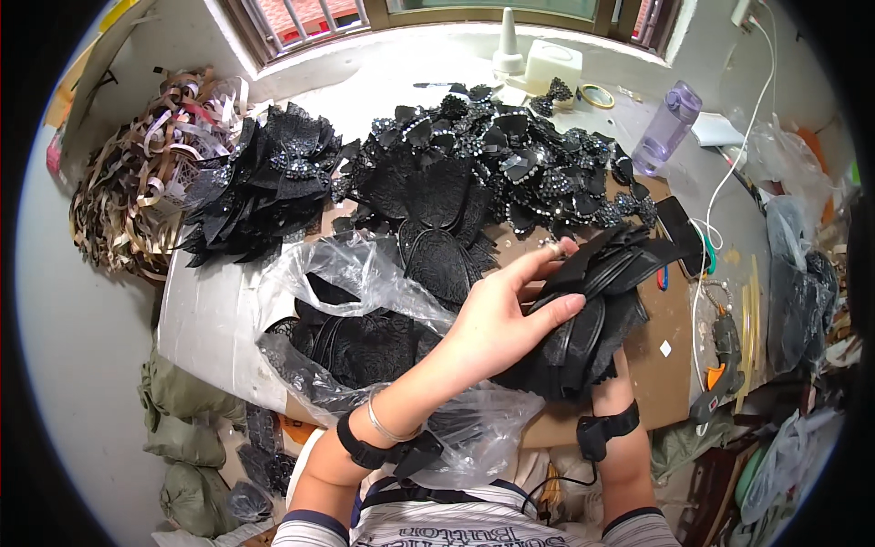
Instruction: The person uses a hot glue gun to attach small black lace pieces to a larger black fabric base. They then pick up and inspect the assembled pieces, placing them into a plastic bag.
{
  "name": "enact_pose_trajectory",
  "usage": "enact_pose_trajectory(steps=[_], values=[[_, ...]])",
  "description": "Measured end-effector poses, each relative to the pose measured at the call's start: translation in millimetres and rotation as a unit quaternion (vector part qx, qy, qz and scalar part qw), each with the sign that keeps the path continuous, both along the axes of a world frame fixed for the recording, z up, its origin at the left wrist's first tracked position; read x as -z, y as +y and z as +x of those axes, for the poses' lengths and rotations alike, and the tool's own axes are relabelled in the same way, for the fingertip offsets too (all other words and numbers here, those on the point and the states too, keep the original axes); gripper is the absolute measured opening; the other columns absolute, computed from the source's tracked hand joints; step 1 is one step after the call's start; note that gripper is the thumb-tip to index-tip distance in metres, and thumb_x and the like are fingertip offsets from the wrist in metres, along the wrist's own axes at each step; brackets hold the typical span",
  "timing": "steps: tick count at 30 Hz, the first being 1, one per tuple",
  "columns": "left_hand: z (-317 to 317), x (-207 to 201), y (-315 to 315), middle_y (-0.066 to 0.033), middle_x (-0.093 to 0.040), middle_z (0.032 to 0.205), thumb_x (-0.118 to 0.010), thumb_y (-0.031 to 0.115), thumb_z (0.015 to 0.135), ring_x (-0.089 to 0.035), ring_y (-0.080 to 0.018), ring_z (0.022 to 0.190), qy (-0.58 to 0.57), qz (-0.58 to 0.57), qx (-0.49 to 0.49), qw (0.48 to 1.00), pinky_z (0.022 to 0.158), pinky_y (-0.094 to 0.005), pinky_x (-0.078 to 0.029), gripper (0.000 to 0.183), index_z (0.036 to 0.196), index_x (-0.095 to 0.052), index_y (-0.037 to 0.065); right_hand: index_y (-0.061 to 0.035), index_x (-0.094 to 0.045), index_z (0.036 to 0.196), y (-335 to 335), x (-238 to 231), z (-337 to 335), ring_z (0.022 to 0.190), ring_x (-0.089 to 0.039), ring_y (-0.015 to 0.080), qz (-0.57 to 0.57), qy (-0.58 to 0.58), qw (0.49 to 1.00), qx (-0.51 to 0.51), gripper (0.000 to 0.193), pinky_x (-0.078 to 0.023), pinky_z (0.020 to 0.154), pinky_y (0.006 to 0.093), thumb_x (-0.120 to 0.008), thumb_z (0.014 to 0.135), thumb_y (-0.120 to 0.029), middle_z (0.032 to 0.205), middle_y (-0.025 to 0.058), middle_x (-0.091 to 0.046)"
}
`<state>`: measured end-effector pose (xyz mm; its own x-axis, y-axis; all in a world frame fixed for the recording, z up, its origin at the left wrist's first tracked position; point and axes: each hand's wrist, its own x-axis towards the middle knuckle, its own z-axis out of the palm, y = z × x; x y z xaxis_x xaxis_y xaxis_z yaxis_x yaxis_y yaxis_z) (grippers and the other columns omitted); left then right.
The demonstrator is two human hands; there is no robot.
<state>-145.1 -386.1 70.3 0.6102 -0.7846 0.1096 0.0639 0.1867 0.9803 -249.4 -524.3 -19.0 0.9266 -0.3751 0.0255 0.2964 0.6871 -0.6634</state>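
Note:
A stack of black fabric bow pieces (583, 337), layered and pleated, is between my hands at the right of the middle. My left hand (519, 305) reaches across it with the thumb pressed on top and the fingers bent over its far edge. From below, my right hand (617, 372) bears the stack; its fingers are hidden under the fabric. Beside my left forearm lies a clear plastic bag (365, 273) with black lace-patterned pieces (365, 346) in it. More embossed black pieces (437, 260) lie just beyond my left hand.
A heap of beaded black bows (519, 164) covers the far middle; stacked black bows (273, 173) stand left of it. Ribbon strips (146, 182) hang at the far left. On the right are a purple bottle (668, 128), a phone (682, 235), a glue gun (725, 346) and a white cable (729, 173).

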Motion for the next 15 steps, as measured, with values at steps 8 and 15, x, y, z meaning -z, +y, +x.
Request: enact_pose_trajectory(steps=[8,15], values=[[13,5,5,-0.0008,-0.066,0.099,-0.056,0.023,0.099,-0.062,-0.0073,0.086,0.202,0.056,-0.004,0.978,0.073,-0.0240,-0.053,0.027,0.113,-0.064,0.002,-0.0067,-0.037,0.143,6,1,-9,0.120,-0.050,0.0254,-0.005,0.005,1.000,0.008,0.053,-0.042,0.105,0.0385,-0.050,0.098,-0.033,0.131,0.0114,-0.049],[32,-9,5,-0.0167,-0.061,0.127,-0.047,-0.002,0.095,-0.062,-0.0293,0.113,-0.386,-0.016,-0.367,0.846,0.088,-0.0358,-0.051,0.040,0.135,-0.046,0.000,-0.0098,-0.037,0.143,6,-21,-3,0.115,-0.051,0.0297,0.214,-0.072,0.974,-0.013,0.050,-0.044,0.103,0.0404,-0.050,0.099,-0.029,0.121,0.0128,-0.052]])
